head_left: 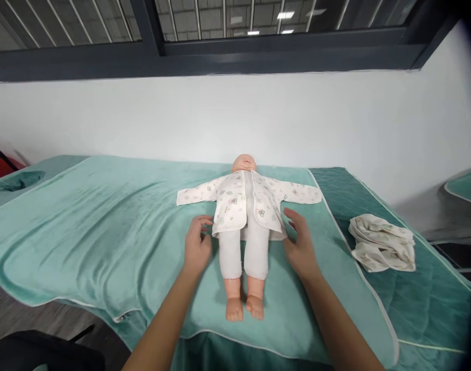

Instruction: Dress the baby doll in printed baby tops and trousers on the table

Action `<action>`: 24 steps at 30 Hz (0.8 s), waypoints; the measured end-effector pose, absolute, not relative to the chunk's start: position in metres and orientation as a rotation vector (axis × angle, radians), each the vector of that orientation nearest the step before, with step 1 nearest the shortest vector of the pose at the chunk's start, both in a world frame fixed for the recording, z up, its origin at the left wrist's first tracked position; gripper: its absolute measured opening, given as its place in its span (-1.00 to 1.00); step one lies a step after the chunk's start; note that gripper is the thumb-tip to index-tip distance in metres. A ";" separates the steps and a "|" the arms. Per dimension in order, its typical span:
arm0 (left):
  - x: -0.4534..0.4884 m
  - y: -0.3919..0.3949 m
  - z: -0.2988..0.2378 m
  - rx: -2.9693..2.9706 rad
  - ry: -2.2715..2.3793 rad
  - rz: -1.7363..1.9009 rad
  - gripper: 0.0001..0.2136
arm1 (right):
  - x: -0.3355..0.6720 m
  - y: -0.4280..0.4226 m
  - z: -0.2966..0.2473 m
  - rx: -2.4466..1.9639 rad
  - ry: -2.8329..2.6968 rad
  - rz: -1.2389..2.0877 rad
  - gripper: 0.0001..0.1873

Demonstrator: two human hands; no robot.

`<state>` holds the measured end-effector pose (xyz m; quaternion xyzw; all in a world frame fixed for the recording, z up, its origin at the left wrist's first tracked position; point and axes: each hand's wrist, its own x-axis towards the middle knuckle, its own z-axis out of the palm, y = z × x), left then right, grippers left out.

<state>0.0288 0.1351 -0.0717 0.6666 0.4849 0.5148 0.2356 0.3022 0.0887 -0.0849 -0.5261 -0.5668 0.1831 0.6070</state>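
A baby doll (244, 164) lies on its back on a light green towel (104, 226), arms spread, bare feet toward me. It wears an open patterned white jacket (231, 203) and white trousers (245, 252). My left hand (197, 246) hovers at the jacket's lower left hem, fingers curled and apart, holding nothing. On the other side, my right hand (299, 243) rests just beside the jacket's lower right hem, fingers stretched out and empty.
A crumpled patterned cloth (382, 243) lies on the darker green quilted cover (413, 304) to the right. A white wall runs behind the bed, with a dark-framed window above. A dark chair edge (38, 350) shows at bottom left.
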 end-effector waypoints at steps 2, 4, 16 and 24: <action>0.030 0.142 -0.072 1.586 1.305 1.457 -0.72 | 0.311 0.093 -0.088 -1.087 -1.011 0.676 -0.42; 0.034 0.154 -0.069 1.317 1.249 1.454 -0.79 | 0.320 0.105 -0.089 -0.981 -0.720 0.910 -0.62; 0.084 0.234 -0.038 0.550 0.771 0.911 -0.55 | 0.299 0.197 -0.057 -0.910 -0.557 1.539 -0.63; 0.093 0.264 -0.044 0.569 0.772 1.064 -0.59 | 0.309 0.226 -0.063 -0.875 -0.617 1.351 -0.57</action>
